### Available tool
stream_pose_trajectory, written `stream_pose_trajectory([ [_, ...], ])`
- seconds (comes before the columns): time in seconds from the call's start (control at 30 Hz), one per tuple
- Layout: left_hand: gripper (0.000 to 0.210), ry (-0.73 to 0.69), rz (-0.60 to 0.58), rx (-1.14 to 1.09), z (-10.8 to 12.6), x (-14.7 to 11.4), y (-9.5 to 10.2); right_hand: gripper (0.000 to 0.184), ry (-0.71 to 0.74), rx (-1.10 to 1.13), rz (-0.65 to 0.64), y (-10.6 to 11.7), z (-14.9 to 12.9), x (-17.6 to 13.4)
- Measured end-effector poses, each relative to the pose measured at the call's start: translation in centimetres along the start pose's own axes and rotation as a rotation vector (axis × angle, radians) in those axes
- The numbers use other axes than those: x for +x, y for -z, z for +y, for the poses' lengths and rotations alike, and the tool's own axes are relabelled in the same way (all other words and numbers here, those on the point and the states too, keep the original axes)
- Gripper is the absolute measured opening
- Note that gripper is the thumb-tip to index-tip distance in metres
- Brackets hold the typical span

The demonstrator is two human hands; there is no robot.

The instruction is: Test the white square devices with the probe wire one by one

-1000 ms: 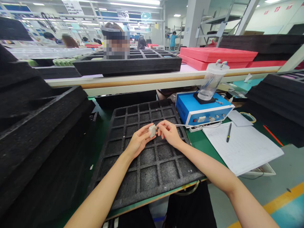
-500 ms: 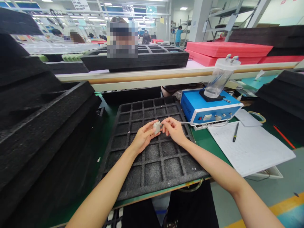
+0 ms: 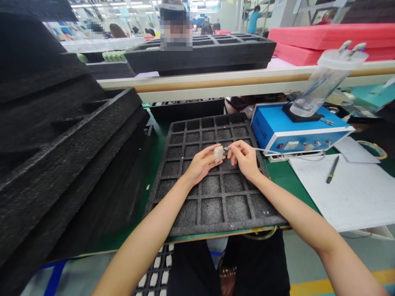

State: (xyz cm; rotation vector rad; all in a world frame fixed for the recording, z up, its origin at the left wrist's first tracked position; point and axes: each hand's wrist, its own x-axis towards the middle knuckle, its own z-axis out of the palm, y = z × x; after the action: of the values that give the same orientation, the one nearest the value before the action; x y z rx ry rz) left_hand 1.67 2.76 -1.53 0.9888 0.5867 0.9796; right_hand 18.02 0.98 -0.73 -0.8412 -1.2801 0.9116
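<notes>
Between the fingers of my left hand (image 3: 200, 163) is a small light-grey, rounded plastic piece (image 3: 219, 153), held above the black foam tray (image 3: 212, 227). Just to its right, my right hand (image 3: 245, 159) pinches the end of a thin pale tube or cable (image 3: 273, 151). A small tip pokes out from those fingers toward the grey piece; whether the two touch, I cannot tell. The tube runs right, past the front of a blue box (image 3: 277, 123) with switches and knobs.
Stacked black foam trays (image 3: 77, 164) rise on the left. A clear cylinder (image 3: 324, 82) leans on the blue box. Paper (image 3: 354, 197) with a pen (image 3: 332, 169) lies at right. Behind stands a shelf (image 3: 197, 88) with a black tray and red foam blocks (image 3: 324, 37). People are beyond.
The view has swung left and down, so everything sits farther right and higher. My right fingers are slightly farther from the grey piece, and a small tip now shows between them.
</notes>
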Motion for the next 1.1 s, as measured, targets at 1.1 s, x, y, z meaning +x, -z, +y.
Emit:
stream_pose_trajectory([
  [1.1,0.038,0.006,-0.002,0.012,0.21,-0.09,-0.35,0.02,-0.016,-0.008,-0.067,0.01,-0.09,-0.11],
])
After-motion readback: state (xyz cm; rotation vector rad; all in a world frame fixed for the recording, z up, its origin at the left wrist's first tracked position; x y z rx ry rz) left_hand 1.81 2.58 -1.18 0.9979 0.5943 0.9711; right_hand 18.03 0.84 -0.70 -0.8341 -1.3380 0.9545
